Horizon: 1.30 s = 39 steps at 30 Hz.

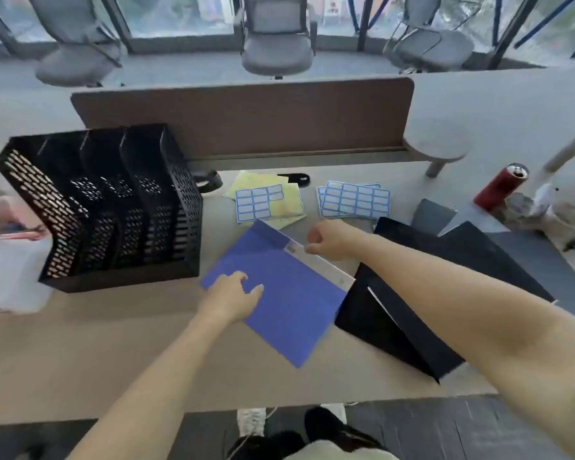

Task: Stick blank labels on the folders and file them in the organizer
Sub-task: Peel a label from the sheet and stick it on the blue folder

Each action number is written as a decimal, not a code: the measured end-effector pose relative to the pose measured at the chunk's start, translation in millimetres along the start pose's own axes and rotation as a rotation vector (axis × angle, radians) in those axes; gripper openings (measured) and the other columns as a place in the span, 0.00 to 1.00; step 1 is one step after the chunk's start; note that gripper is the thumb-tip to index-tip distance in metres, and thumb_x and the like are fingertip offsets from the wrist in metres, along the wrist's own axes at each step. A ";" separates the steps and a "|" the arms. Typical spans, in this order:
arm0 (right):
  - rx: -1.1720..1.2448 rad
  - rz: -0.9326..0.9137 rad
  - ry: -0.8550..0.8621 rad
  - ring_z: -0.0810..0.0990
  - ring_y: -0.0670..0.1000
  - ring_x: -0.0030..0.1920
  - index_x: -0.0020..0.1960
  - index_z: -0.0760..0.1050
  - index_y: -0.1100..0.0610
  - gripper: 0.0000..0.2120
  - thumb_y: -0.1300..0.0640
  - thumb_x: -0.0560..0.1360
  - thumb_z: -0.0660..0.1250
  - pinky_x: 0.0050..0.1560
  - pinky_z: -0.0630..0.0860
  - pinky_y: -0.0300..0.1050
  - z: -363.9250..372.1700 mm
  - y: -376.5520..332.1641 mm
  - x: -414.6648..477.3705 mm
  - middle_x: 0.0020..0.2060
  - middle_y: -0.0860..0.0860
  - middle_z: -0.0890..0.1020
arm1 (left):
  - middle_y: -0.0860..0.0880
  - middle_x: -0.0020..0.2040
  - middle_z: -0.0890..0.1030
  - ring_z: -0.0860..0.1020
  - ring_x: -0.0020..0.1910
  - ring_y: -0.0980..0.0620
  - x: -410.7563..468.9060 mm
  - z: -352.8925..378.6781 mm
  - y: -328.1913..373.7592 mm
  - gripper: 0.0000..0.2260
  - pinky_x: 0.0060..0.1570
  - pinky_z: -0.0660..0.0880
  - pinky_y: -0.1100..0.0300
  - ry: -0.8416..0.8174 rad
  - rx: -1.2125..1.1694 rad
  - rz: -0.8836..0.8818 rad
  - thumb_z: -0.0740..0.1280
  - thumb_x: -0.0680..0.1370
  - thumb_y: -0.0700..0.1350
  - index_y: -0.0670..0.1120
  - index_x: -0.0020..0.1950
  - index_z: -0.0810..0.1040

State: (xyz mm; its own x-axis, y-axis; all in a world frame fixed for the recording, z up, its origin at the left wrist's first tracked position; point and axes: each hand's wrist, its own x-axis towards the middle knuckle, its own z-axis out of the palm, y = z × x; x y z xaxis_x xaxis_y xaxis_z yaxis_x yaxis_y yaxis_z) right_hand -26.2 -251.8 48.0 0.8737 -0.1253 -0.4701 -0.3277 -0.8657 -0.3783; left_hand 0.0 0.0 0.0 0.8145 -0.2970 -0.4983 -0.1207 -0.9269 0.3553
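A blue folder lies flat and askew on the table, just right of the black mesh organizer, whose slots stand open toward the person. The left hand rests on the folder's left part, its fingers released and loosely spread, pressing the cover down. The right hand is at the folder's far right edge, where a white strip shows along the border. Its fingers are clenched, with the tips meeting the top end of that strip; whether they pinch the strip, pinch a label, or only touch it cannot be told. Behind the folder, a partly used label sheet lies on yellow backing papers, and a fuller stack of label sheets lies just to the right of them. Black folders lie overlapped under and beyond the right forearm, one touching the blue folder's right corner. A red can stands tilted in view near the table's right end, beside crumpled clear wrapping. A white bag sits left of the organizer, and a brown divider runs along the back of the table.
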 end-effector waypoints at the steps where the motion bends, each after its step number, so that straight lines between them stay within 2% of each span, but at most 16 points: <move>1: -0.017 0.041 -0.020 0.77 0.55 0.61 0.67 0.73 0.57 0.22 0.45 0.79 0.63 0.61 0.75 0.51 6.9 -4.4 6.6 0.62 0.54 0.79 | 0.45 0.70 0.69 0.77 0.59 0.46 8.1 4.3 -6.5 0.31 0.58 0.75 0.51 -0.045 0.008 -0.028 0.60 0.76 0.65 0.51 0.74 0.66; 4: -0.090 0.206 -0.082 0.72 0.57 0.68 0.73 0.66 0.54 0.27 0.43 0.79 0.63 0.66 0.71 0.53 30.3 -9.2 28.7 0.69 0.53 0.73 | 0.39 0.77 0.58 0.67 0.71 0.39 36.1 20.4 -26.0 0.38 0.67 0.69 0.46 -0.213 0.102 -0.093 0.58 0.76 0.67 0.49 0.80 0.55; 7: -0.084 0.370 -0.123 0.66 0.58 0.73 0.78 0.58 0.49 0.34 0.40 0.77 0.64 0.71 0.65 0.57 55.5 -5.3 53.8 0.74 0.51 0.68 | 0.39 0.80 0.46 0.55 0.77 0.35 59.1 31.7 -39.3 0.40 0.71 0.63 0.45 -0.251 0.188 -0.078 0.56 0.76 0.70 0.53 0.80 0.46; 9: 0.005 0.444 -0.111 0.70 0.59 0.70 0.79 0.52 0.46 0.37 0.39 0.76 0.64 0.68 0.69 0.56 70.1 -7.7 63.3 0.73 0.50 0.69 | 0.39 0.80 0.41 0.49 0.78 0.34 68.1 34.4 -49.3 0.38 0.73 0.57 0.43 -0.241 0.244 -0.030 0.54 0.76 0.70 0.59 0.79 0.41; 11: 0.082 0.488 -0.098 0.78 0.58 0.60 0.80 0.49 0.45 0.39 0.39 0.76 0.65 0.58 0.75 0.51 86.5 -11.2 65.2 0.68 0.53 0.73 | 0.38 0.79 0.37 0.47 0.78 0.32 71.5 37.2 -59.4 0.36 0.75 0.50 0.41 -0.268 0.287 -0.002 0.52 0.76 0.71 0.63 0.78 0.39; 12: 0.068 0.504 -0.106 0.78 0.58 0.57 0.79 0.48 0.46 0.40 0.39 0.76 0.65 0.57 0.75 0.51 96.1 -12.4 64.4 0.67 0.53 0.73 | 0.38 0.79 0.35 0.45 0.77 0.30 72.6 41.1 -65.2 0.36 0.75 0.48 0.40 -0.276 0.298 0.013 0.51 0.75 0.72 0.65 0.77 0.39; 15: -0.072 0.555 -0.062 0.72 0.61 0.64 0.76 0.54 0.50 0.37 0.39 0.75 0.65 0.63 0.71 0.58 120.4 -14.1 56.4 0.68 0.54 0.70 | 0.39 0.77 0.30 0.38 0.74 0.24 77.0 55.1 -80.6 0.34 0.74 0.44 0.36 -0.283 0.333 0.091 0.53 0.74 0.73 0.68 0.76 0.42; 18: -0.112 0.626 -0.095 0.75 0.62 0.61 0.72 0.58 0.56 0.34 0.40 0.76 0.65 0.59 0.74 0.56 131.6 -16.6 45.8 0.65 0.56 0.73 | 0.38 0.78 0.33 0.33 0.73 0.26 84.2 52.8 -90.4 0.29 0.74 0.39 0.37 -0.232 0.315 0.227 0.56 0.78 0.67 0.65 0.78 0.53; 21: -0.041 0.686 -0.145 0.76 0.61 0.61 0.78 0.48 0.59 0.40 0.40 0.77 0.64 0.56 0.75 0.51 135.0 -16.2 37.8 0.67 0.60 0.72 | 0.40 0.80 0.42 0.35 0.77 0.34 94.2 42.6 -91.2 0.23 0.75 0.38 0.41 -0.166 0.260 0.370 0.56 0.80 0.62 0.63 0.75 0.63; 22: -0.027 0.646 -0.132 0.76 0.62 0.62 0.79 0.44 0.56 0.42 0.41 0.77 0.64 0.57 0.75 0.51 135.5 -16.2 36.5 0.69 0.61 0.70 | 0.41 0.81 0.44 0.36 0.77 0.35 97.7 43.9 -90.5 0.23 0.75 0.39 0.40 -0.134 0.253 0.405 0.56 0.80 0.62 0.63 0.75 0.64; 24: -0.032 0.504 -0.107 0.71 0.63 0.67 0.79 0.39 0.45 0.43 0.39 0.76 0.64 0.64 0.72 0.55 137.4 -18.3 36.9 0.73 0.59 0.65 | 0.42 0.81 0.43 0.37 0.77 0.35 100.8 50.9 -88.4 0.26 0.75 0.40 0.39 -0.098 0.257 0.414 0.54 0.79 0.64 0.63 0.78 0.56; 27: -0.095 0.408 -0.204 0.58 0.63 0.76 0.78 0.41 0.37 0.38 0.37 0.78 0.61 0.72 0.64 0.59 147.2 -25.1 41.3 0.80 0.53 0.46 | 0.43 0.79 0.33 0.33 0.76 0.34 98.2 65.4 -88.9 0.31 0.74 0.39 0.38 -0.116 0.334 0.366 0.51 0.78 0.68 0.63 0.78 0.45; 30: -0.161 0.425 -0.197 0.58 0.63 0.75 0.78 0.45 0.36 0.35 0.37 0.78 0.59 0.70 0.65 0.59 153.8 -25.3 40.8 0.80 0.52 0.44 | 0.43 0.79 0.32 0.31 0.76 0.33 101.7 70.1 -85.8 0.31 0.74 0.37 0.38 -0.108 0.330 0.357 0.52 0.78 0.68 0.63 0.79 0.47; 33: -0.060 0.397 -0.148 0.58 0.61 0.76 0.79 0.50 0.39 0.33 0.38 0.79 0.60 0.72 0.62 0.60 144.8 -13.3 29.0 0.80 0.50 0.48 | 0.43 0.80 0.38 0.34 0.76 0.33 109.2 63.3 -77.1 0.27 0.75 0.39 0.38 -0.110 0.322 0.340 0.53 0.79 0.66 0.62 0.78 0.57; 36: -0.101 0.508 -0.005 0.51 0.61 0.78 0.77 0.51 0.37 0.30 0.37 0.78 0.59 0.72 0.55 0.63 137.8 18.1 0.1 0.80 0.49 0.46 | 0.40 0.80 0.43 0.36 0.77 0.32 104.2 59.0 -53.0 0.29 0.74 0.40 0.37 -0.025 0.376 0.273 0.52 0.78 0.68 0.57 0.76 0.61; 39: -0.060 0.786 0.066 0.40 0.68 0.77 0.78 0.42 0.37 0.36 0.33 0.77 0.57 0.72 0.51 0.70 143.0 66.5 -36.2 0.79 0.54 0.35 | 0.40 0.80 0.40 0.37 0.77 0.34 80.8 77.5 -5.3 0.33 0.74 0.44 0.35 -0.046 0.290 0.279 0.53 0.78 0.68 0.56 0.79 0.52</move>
State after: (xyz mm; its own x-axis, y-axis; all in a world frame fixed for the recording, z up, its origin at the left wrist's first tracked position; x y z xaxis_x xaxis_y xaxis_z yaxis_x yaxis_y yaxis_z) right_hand -131.1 -235.5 -74.2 0.4140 -0.7378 -0.5331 -0.8396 -0.5357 0.0895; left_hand 22.5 -36.9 -103.5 0.7025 -0.5499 -0.4519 -0.4935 -0.8338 0.2474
